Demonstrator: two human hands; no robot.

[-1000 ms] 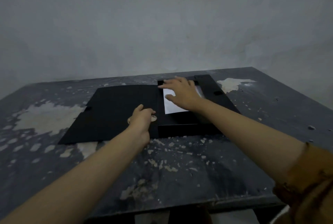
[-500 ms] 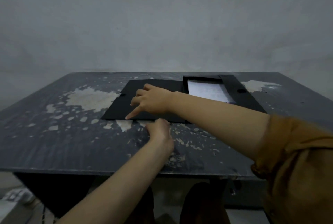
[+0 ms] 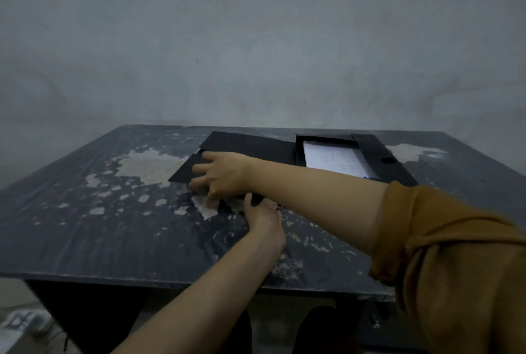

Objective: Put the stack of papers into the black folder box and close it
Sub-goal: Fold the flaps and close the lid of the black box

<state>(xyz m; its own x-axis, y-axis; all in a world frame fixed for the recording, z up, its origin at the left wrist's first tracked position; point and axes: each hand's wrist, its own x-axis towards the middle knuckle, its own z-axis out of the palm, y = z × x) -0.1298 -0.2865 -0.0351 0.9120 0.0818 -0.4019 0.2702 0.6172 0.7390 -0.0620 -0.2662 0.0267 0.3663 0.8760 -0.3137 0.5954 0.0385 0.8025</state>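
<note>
The black folder box lies open on the table, its tray on the right. The stack of white papers sits inside the tray. The box's flat black lid is spread out to the left. My right hand reaches across to the lid's near left corner, fingers spread and fingertips at its edge. My left hand is just below my right forearm, with thumb and fingers closed on the lid's near edge. Its fingertips are partly hidden.
The dark table has worn pale patches, and its front edge runs close to me. A grey wall stands right behind the table. A pale object lies on the floor at lower left.
My right hand left the papers and crossed over to the lid's near left corner. My left hand slid from the lid's top to its near edge. The view pulled back from the table.
</note>
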